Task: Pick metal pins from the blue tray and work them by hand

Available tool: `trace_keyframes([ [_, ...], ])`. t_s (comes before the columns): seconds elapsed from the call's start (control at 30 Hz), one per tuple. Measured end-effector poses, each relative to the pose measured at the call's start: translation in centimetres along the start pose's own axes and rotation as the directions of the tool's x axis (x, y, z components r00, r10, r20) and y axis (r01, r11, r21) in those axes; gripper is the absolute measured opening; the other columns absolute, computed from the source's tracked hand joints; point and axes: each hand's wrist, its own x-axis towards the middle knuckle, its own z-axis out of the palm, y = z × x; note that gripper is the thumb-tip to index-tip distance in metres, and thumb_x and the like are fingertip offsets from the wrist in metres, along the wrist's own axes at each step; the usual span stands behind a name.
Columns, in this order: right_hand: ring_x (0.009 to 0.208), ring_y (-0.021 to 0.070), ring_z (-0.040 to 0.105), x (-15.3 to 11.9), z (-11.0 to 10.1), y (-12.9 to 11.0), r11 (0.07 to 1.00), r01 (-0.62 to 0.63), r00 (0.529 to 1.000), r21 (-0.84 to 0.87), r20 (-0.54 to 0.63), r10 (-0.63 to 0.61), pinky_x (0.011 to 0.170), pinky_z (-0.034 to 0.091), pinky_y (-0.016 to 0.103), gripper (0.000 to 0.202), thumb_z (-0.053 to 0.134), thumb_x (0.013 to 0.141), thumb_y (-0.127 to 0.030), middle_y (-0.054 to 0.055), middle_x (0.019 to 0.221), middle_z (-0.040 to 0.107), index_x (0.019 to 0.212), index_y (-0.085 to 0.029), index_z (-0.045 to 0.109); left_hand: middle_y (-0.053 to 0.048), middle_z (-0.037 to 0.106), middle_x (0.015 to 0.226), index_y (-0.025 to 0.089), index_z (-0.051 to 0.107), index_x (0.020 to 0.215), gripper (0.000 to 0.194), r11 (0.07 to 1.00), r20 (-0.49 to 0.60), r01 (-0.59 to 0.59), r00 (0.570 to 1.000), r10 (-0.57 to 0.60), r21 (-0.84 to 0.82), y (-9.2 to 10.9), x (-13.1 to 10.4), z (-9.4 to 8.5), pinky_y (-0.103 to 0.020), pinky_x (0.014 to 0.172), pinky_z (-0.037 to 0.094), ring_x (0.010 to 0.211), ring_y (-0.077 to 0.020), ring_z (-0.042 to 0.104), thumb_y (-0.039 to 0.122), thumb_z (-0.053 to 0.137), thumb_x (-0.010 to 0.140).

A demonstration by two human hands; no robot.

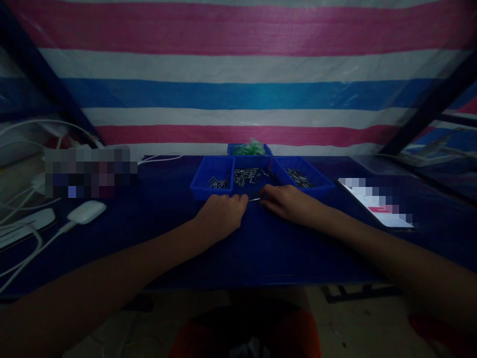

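Observation:
A thin, shiny metal rod spans the small gap between my two hands, low over the blue table. My left hand is closed, its thumb and forefinger pinched at the rod's left end. My right hand has curled fingers that meet at the right end; its exact hold is partly hidden. Just beyond the hands is a pile of small metal pins. Left of it a blue bin holds bent-looking metal pieces. Another blue bin on the right contains slim metal pins.
Behind these, a blue tray carries green pieces in clear plastic. A lit phone or tablet lies at right. White cables and a white charger are at left. Striped sheeting hangs behind the table.

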Motion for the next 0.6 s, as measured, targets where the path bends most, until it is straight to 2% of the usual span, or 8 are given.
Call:
trace_keyframes([
  [0.1, 0.063, 0.0127, 0.054, -0.2, -0.3, 0.0, 1.0, 0.004, 1.0, 0.006, 0.023, -0.004, 0.057, 0.036, 0.023, 0.013, 0.042, 0.085, -0.022, 0.003, 0.073, 0.058, 0.093, -0.015, 0.05, -0.005, 0.062, 0.072, 0.016, 0.051, 0.086, 0.017, 1.0, 0.004, 0.002, 1.0, -0.002, 0.003, 0.0, 0.0, 0.0, -0.027, 0.043, 0.038, 0.058, -0.0213, 0.06, 0.013, 0.036, 0.08],
  [0.27, 0.065, 0.0118, 0.052, -0.2, -0.8, -0.2, 0.994, 0.106, 0.992, 0.016, 0.063, -0.107, 0.06, 0.037, 0.023, 0.011, 0.04, 0.086, -0.019, 0.004, 0.076, 0.057, 0.084, -0.016, 0.05, -0.004, 0.062, 0.071, 0.016, 0.052, 0.085, 0.016, 1.0, -0.012, -0.002, 1.0, 0.002, 0.009, 0.0, 0.1, 0.1, -0.026, 0.044, 0.038, 0.057, -0.0202, 0.06, 0.015, 0.036, 0.081],
  [0.43, 0.065, 0.0122, 0.052, -0.4, -1.1, -0.4, 0.994, 0.11, 0.99, -0.007, 0.089, -0.109, 0.062, 0.037, 0.024, 0.014, 0.037, 0.087, -0.021, 0.004, 0.075, 0.057, 0.083, -0.015, 0.049, -0.004, 0.062, 0.073, 0.017, 0.053, 0.084, 0.018, 1.0, -0.038, -0.023, 0.999, 0.023, 0.006, 0.1, 0.0, 0.2, -0.027, 0.044, 0.039, 0.059, -0.0208, 0.06, 0.023, 0.036, 0.084],
  [0.6, 0.064, 0.0121, 0.052, -0.5, -1.2, -0.5, 0.993, 0.115, 0.989, -0.011, 0.097, -0.113, 0.061, 0.037, 0.024, 0.018, 0.035, 0.089, -0.025, 0.004, 0.074, 0.056, 0.082, -0.016, 0.049, -0.004, 0.062, 0.073, 0.016, 0.052, 0.084, 0.017, 0.999, -0.029, -0.032, 0.999, 0.032, -0.002, 0.1, 0.0, 0.1, -0.027, 0.044, 0.039, 0.06, -0.0211, 0.06, 0.021, 0.037, 0.083],
])
